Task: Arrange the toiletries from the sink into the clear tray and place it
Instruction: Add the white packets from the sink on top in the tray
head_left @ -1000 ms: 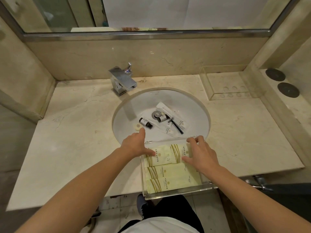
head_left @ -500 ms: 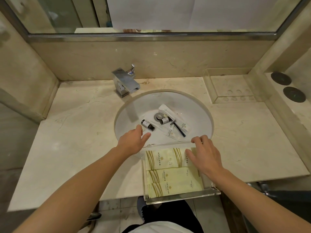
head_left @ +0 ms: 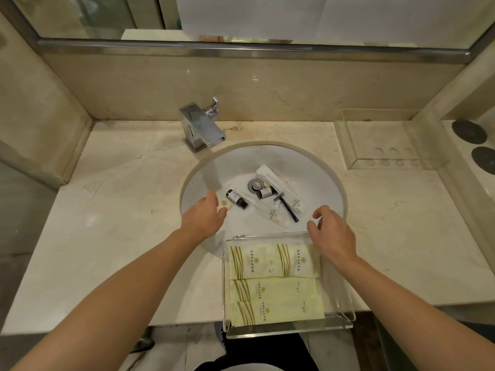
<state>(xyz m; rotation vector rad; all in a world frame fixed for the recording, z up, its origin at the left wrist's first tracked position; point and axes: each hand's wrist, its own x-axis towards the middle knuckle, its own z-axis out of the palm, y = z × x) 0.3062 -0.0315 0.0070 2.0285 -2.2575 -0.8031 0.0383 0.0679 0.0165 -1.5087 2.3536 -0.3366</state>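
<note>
Head view: left hand grip just beside soap in sink.

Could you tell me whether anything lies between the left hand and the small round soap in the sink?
Nothing visible does. The left hand hovers open right beside the round soap in the sink; the dark bottle lies just beyond it.

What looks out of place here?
The clear tray juts past the counter's front edge, its near side unsupported. Toiletries lie loose in the sink: two small bottles, a razor, sachets and a round soap.
</note>
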